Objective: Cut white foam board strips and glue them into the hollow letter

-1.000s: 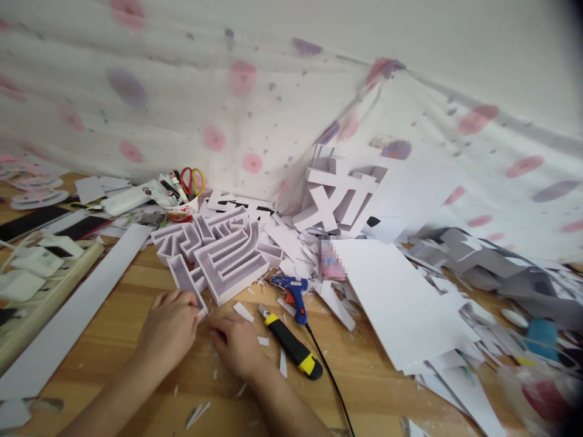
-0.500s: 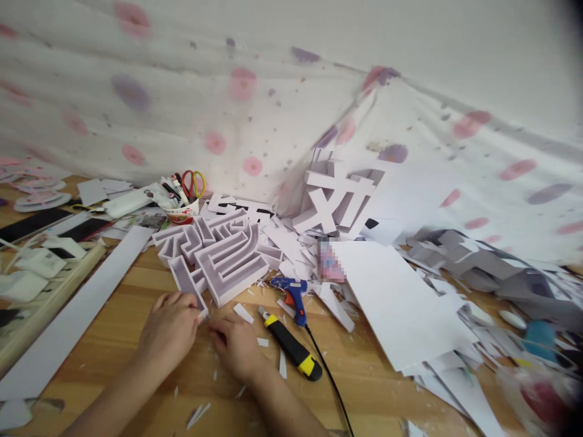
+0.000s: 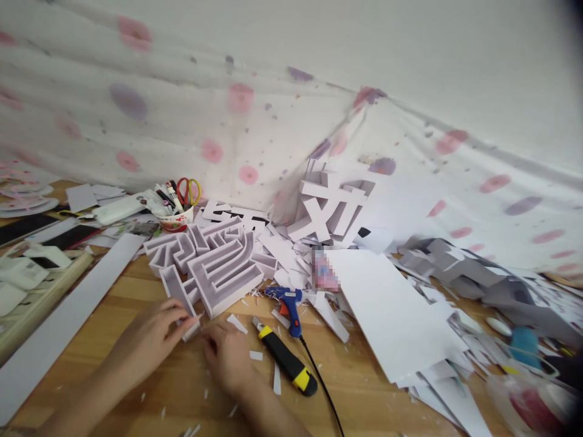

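Observation:
A white hollow paper character (image 3: 228,297) with upright walls lies open side up on the wooden table. At its lower left end, my left hand (image 3: 161,325) is closed, thumb and fingers at the wall of the near stroke. Just right of that end, my right hand (image 3: 228,355) rests low with curled fingers; whatever they may hold is hidden. A black and yellow utility knife (image 3: 286,358) lies right of my right hand. Behind the knife is a blue glue gun (image 3: 289,306) with its black cord running toward me.
Paper scraps (image 3: 291,255) and a large white sheet (image 3: 396,309) lie to the right. Another white character (image 3: 332,206) leans at the back. A cup (image 3: 175,220) holds pens and scissors. A long white strip (image 3: 77,321) and a power strip (image 3: 50,297) are on the left.
The view has shifted slightly, and things sit a little lower and farther left. My left hand has turned, with its thumb now showing; my right hand stays curled beside it.

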Motion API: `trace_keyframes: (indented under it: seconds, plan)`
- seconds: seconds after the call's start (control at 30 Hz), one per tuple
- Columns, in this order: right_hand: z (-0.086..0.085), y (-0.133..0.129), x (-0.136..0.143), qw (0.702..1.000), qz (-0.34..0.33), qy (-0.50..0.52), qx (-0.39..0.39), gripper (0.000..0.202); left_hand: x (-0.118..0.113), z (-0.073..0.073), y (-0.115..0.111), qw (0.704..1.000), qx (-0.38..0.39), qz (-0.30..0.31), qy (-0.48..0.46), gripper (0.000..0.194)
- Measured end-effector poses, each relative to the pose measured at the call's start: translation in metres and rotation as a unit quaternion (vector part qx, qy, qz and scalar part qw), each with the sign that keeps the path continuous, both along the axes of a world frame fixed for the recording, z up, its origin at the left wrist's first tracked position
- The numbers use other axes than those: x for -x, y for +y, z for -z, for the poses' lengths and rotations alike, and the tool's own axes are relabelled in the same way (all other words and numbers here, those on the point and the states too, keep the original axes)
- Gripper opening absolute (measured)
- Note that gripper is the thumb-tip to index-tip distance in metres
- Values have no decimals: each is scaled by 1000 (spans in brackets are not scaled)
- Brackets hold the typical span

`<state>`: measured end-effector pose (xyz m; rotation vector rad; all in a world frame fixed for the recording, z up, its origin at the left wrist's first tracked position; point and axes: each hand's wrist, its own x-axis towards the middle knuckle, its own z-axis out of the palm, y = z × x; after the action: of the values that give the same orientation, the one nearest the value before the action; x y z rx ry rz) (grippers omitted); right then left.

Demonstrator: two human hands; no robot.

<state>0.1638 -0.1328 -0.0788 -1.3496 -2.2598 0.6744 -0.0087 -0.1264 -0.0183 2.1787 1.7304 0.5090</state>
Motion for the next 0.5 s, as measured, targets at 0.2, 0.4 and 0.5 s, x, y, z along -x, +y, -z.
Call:
trace_keyframes:
  seconds: [0.2, 0.4, 0.5]
  plan:
    - [-5, 9, 16, 994, 38, -101, 35, 15, 2, 19, 1, 999, -26, 17, 26, 8]
    - [-2, 11, 20, 992, 37, -122, 4, 12, 1, 19, 0, 997, -45, 26, 53, 5]
    - [3, 12, 18, 992, 24, -120, -16, 12, -7, 14, -1, 997, -54, 18, 61, 18]
